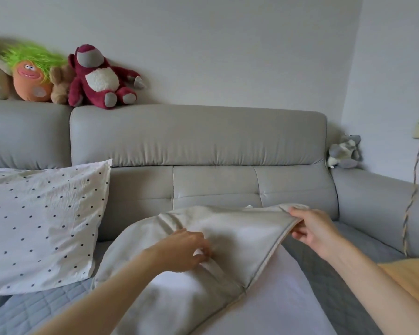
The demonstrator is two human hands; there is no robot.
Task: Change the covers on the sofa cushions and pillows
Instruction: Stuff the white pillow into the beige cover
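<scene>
A beige cover [230, 228] with a grey piped edge lies partly over a white pillow [276, 298] on the sofa seat in front of me. My left hand [184, 250] pinches a fold of the cover near its middle. My right hand [310, 226] grips the cover's far right corner and holds that edge lifted off the pillow. A second pillow [41, 223] in a white cover with dark dots leans against the sofa back at the left.
The grey sofa [203, 141] has a blue quilted seat pad [46, 308]. Plush toys [99, 76] sit on the backrest at left, another grey plush toy [345, 151] at the right corner. A braided cable [411, 201] hangs at right. An orange cloth [411, 276] lies at the lower right.
</scene>
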